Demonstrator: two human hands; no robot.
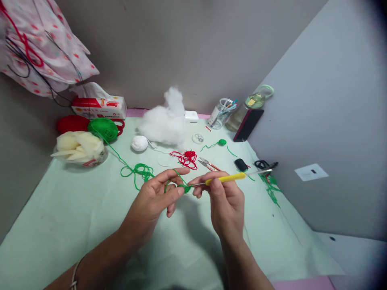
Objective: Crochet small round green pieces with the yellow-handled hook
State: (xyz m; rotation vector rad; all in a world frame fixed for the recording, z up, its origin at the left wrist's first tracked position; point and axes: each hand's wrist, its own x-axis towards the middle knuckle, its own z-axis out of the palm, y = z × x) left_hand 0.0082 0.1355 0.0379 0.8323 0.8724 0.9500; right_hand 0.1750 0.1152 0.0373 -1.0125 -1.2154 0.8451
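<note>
Between the thumb and fingers of my left hand (160,193) is a small green crocheted piece (187,188), with green yarn running over the index finger. My right hand (226,199) grips a crochet hook with a yellow handle (226,178); its thin metal tip reaches the green piece. Loose green yarn (142,171) lies in loops behind my left hand and leads back to a green yarn ball (103,129).
White stuffing (165,121), a white yarn ball (139,143), tangled red yarn (189,159) and small scissors (208,164) lie beyond my hands. At left stands a bowl (96,158); at back right, a jar (220,114), a bottle (238,119) and a phone (248,125).
</note>
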